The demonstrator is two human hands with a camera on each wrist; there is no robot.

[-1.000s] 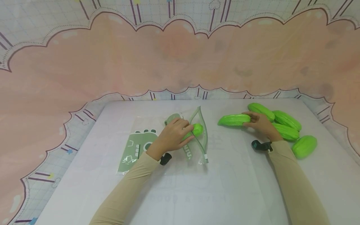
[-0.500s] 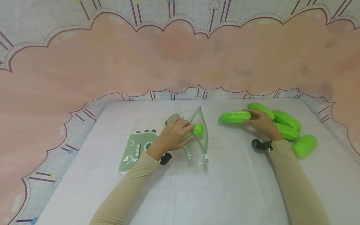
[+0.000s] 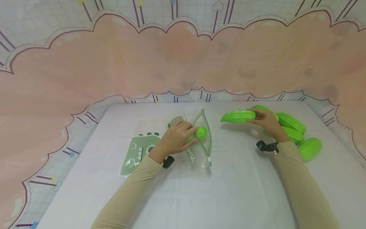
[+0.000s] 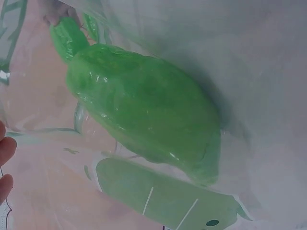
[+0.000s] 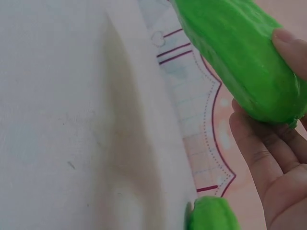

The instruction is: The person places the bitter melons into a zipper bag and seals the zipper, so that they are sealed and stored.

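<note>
My right hand [image 3: 264, 119] pinches one end of a bright green, cucumber-shaped vegetable [image 3: 238, 116] with lumpy lengthwise ridges. It hangs level above the table, its shadow below, and its tapered end points left towards the bag. In the right wrist view the thumb [image 5: 292, 50] lies on top and the fingers are underneath. My left hand [image 3: 175, 136] holds the mouth edge of a clear zip bag [image 3: 137, 152] with a green cartoon print. The bag's mouth gapes to the right. Inside lies another such green vegetable [image 4: 144, 110], partly hidden by the left hand in the head view.
Several more green vegetables [image 3: 291, 122] lie grouped at the right, just behind and beside the right wrist. A white zip slider [image 3: 209, 159] sits at the near end of the bag's mouth. A patterned cloth [image 3: 183, 63] rises behind the white table [image 3: 228, 203].
My right hand has lifted the green vegetable off the table and slightly away from me, so its shadow now shows separately. The left hand and bag have stayed still.
</note>
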